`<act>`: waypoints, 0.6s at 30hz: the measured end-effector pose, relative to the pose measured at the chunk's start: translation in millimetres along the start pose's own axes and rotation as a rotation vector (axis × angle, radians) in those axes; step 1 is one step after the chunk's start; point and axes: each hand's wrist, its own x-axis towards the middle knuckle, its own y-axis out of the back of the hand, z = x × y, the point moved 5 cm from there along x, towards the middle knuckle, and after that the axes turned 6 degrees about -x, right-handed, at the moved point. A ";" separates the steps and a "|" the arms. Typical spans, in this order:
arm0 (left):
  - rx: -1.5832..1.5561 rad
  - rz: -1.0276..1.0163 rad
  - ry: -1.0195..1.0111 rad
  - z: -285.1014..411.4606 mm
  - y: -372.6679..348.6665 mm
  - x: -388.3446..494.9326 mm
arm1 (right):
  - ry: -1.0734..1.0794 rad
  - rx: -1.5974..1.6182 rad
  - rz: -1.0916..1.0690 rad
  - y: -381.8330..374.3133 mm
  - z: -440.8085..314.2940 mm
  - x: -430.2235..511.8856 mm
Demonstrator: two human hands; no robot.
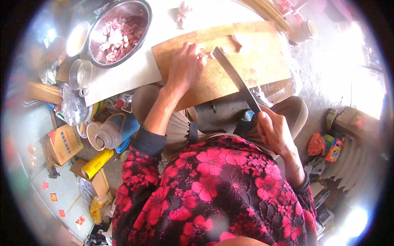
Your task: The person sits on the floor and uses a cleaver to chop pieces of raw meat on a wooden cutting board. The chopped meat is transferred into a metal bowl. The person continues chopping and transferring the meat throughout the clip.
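Note:
A wooden cutting board lies slanted at the front edge of a white tabletop. On it my left hand has its fingers curled over a piece of pale raw meat, pinning it down. My right hand grips the handle of a kitchen knife. Its blade slants across the board, edge-on to me, with the tip just right of my left fingertips. Small meat bits lie by the tip, and a longer meat strip sits farther back. Cut raw meat partly fills a metal bowl at the left.
Another meat piece lies behind the board. Left of the metal bowl stand a white bowl and a transparent cup. Wooden sticks lie at the back right. A blue thermos and a cardboard box stand low at my left.

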 end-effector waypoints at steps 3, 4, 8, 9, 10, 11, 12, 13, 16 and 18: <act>0.097 -0.067 -0.266 -3.3 -1.2 8.9 | 0.007 0.067 0.029 4.9 8.1 -10.0; 0.004 -0.139 -0.020 0.5 3.2 10.7 | 0.002 0.098 0.038 5.7 12.4 -12.0; 0.145 -0.105 -0.157 19.8 -0.6 16.2 | -0.036 0.245 0.043 7.8 33.4 -15.6; 0.178 -0.152 -0.143 24.2 -1.9 14.0 | -0.020 0.287 0.077 6.9 38.5 -15.0; 0.212 -0.199 -0.128 27.3 -3.6 13.5 | -0.003 0.328 0.111 5.5 43.7 -13.9; 0.208 -0.223 -0.129 29.8 -4.8 15.7 | 0.013 0.368 0.143 5.8 46.5 -13.5; 0.204 -0.243 -0.129 31.0 -4.6 19.1 | -0.048 0.409 0.115 8.6 44.4 -15.2; 0.201 -0.261 -0.127 31.4 -5.1 22.1 | -0.054 0.393 0.148 10.9 48.7 -15.0; 0.246 -0.209 -0.206 18.4 -17.5 25.5 | -0.074 0.410 0.199 15.2 54.4 -15.5; 0.155 -0.193 -0.152 12.3 -9.8 31.1 | -0.034 0.428 0.226 18.1 68.2 -13.5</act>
